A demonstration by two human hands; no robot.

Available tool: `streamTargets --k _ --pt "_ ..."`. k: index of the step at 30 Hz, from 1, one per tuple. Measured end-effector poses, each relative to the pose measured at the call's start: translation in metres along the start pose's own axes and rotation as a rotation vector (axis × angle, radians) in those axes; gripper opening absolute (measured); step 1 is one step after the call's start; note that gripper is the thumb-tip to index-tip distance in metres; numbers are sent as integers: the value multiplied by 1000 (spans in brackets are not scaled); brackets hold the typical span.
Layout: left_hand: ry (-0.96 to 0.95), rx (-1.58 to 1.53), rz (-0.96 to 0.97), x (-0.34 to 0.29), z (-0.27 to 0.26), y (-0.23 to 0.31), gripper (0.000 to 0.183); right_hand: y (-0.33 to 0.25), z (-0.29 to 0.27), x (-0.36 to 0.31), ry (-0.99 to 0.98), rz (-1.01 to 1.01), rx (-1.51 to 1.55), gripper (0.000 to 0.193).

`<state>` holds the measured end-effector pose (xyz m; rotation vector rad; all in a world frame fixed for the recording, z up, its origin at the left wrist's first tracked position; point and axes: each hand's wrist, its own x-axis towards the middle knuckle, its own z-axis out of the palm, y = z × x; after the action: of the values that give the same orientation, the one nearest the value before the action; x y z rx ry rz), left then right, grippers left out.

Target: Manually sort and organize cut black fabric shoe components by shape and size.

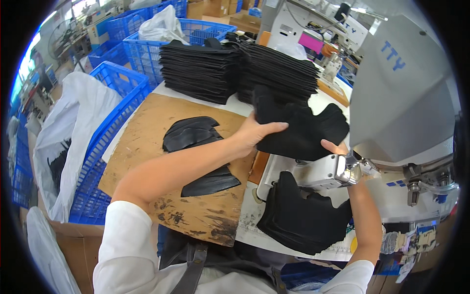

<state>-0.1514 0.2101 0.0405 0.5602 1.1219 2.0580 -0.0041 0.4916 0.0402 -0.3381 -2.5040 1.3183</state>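
Observation:
Both of my hands hold a black, curved cut piece (303, 125) like a shoe upper, raised over the metal arm of a sewing machine (320, 172). My left hand (253, 134) grips its left edge, thumb on top and fingers underneath. My right hand (335, 146) has its right lower edge, partly hidden behind the machine arm. Right of and below the arm lies a pile of similar black pieces (306, 218). On the brown board (134, 142), under my left forearm, several glossy black pieces (188, 134) lie fanned out.
Two tall stacks of black pieces (198, 71) stand at the back of the table. The grey machine head (404, 93) rises close on the right. Blue crates (110, 142) flank the table on the left, one with a white sack (73, 112). Another machine (306, 32) stands behind.

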Motion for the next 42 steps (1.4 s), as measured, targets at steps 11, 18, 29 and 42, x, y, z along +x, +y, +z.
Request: streamTargets --k 11,18,29,42 --pt "-59 156 8 -45 -13 125 31 31 -47 22 -578 216 995 66" --pt "-5 217 224 -33 -89 278 36 21 -113 -82 84 -19 -378 58" --pt "326 367 -219 32 -228 287 42 -66 -77 -148 228 268 306 40" --pt "698 1651 -23 56 -224 316 78 -79 -53 -150 155 274 146 50"
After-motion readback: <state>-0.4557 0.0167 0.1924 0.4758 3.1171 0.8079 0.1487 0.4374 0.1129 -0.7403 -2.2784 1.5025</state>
